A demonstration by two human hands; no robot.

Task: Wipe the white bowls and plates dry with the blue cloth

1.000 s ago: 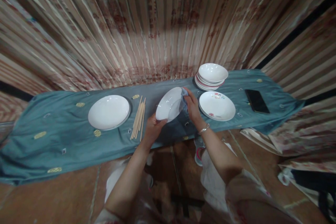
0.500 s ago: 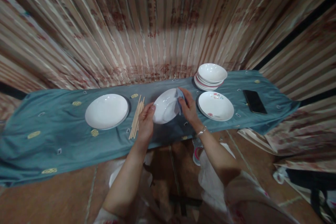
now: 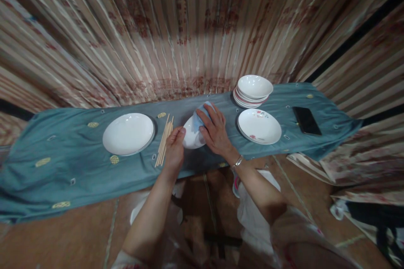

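Observation:
Between my hands is a white plate (image 3: 191, 138), tilted a little above the cloth-covered table. My left hand (image 3: 175, 147) pinches its left rim, thumb on the upper face. Pressed against the plate's inside is a light blue cloth (image 3: 202, 117), with the fingers of my right hand (image 3: 215, 130) bent over it. The right hand hides the plate's right part. Several wooden chopsticks (image 3: 163, 143) lie just left of my left hand, partly covered by it.
White plates (image 3: 128, 134) are stacked at the left. On the right stand a flower-patterned plate stack (image 3: 260, 127), a bowl stack (image 3: 255, 88) behind it, and a black phone (image 3: 306, 121). The table (image 3: 85, 172) has a teal cloth; a curtain (image 3: 189, 50) hangs behind.
My right hand has moved left with the blue cloth, from the plate's right rim onto its inner face. My left hand keeps its hold on the left rim.

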